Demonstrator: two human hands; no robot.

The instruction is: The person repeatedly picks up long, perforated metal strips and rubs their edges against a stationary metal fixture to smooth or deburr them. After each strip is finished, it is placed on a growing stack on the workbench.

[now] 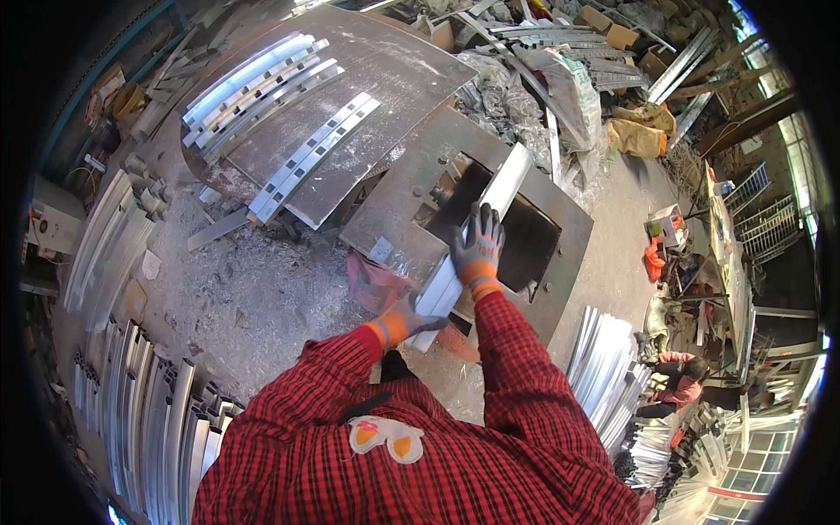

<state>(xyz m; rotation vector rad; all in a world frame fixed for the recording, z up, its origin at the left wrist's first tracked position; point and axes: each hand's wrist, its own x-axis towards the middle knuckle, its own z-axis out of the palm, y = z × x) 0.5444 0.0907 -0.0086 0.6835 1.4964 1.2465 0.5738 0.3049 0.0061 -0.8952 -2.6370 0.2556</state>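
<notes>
A long silvery aluminium profile (506,182) with lengthwise grooves lies slantwise over a steel frame table (398,197), its far end across the table's dark opening. My right hand (479,249), in a grey and orange glove, is closed over the middle of the profile from above. At the profile's near end, my left hand (401,322), gloved alike, grips its side with the thumb across the end. Whether it is one piece or several side by side, I cannot tell. Just left of the profile, a reddish cloth or bag (376,284) shows below the table's edge.
A dark metal tabletop (367,61) beyond holds several notched metal strips (315,157). Bundles of profiles stand at the lower left (157,411) and right (599,367). Scrap and plastic sheeting (560,87) pile up behind the frame. A person (682,381) crouches at the far right.
</notes>
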